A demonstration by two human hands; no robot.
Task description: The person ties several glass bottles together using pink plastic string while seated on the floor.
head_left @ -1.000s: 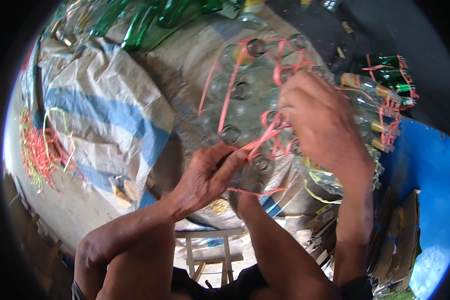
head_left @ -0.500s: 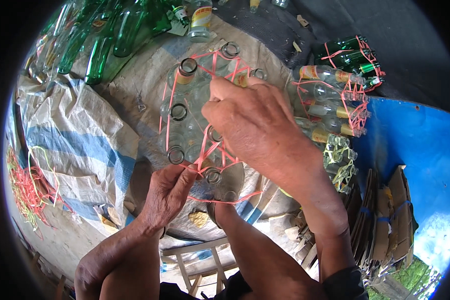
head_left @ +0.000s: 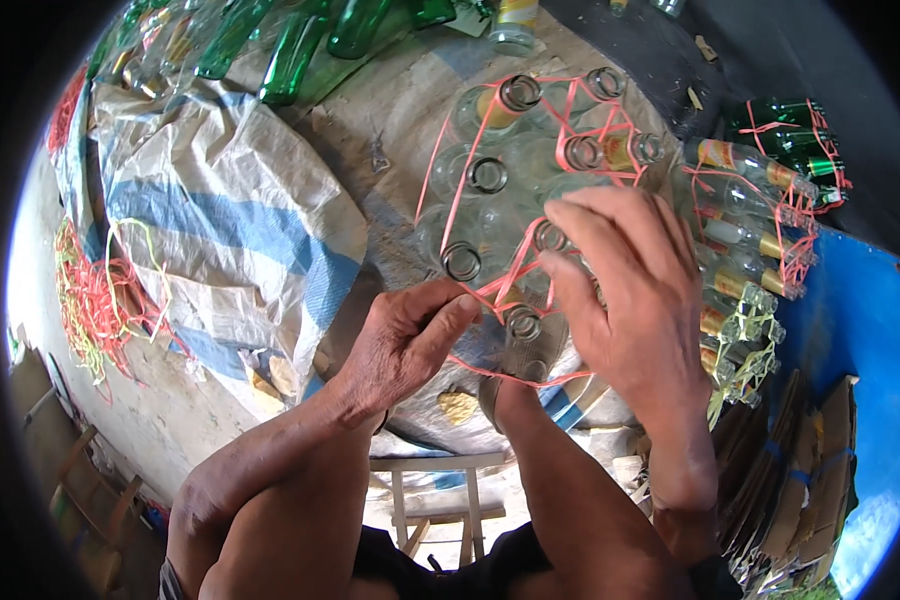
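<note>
Several clear glass bottles (head_left: 492, 222) stand upright in a tight cluster in front of me. Pink plastic string (head_left: 453, 205) runs around and between their necks. Thumb and forefinger of my left hand (head_left: 407, 340) pinch the string at the near left edge of the cluster, beside a bottle mouth (head_left: 461, 262). Over the cluster's right side hovers my right hand (head_left: 635, 280), thumb and fingers apart and curved, close to another bottle neck (head_left: 552, 236). It hides part of the bottles below. A loose length of string (head_left: 530, 381) curves across near my shin.
Bundles of tied bottles (head_left: 740, 235) lie on the right, by a blue panel (head_left: 850, 310) and stacked flattened cardboard (head_left: 810, 470). Green bottles (head_left: 292, 60) lie at the far left. A striped woven sheet (head_left: 230, 220) and a string heap (head_left: 105, 300) are on the left.
My right hand has opened from a closed grip and drawn back toward the near right. The left hand keeps its pinch on the string. The whole view has shifted, moving the scene rightward.
</note>
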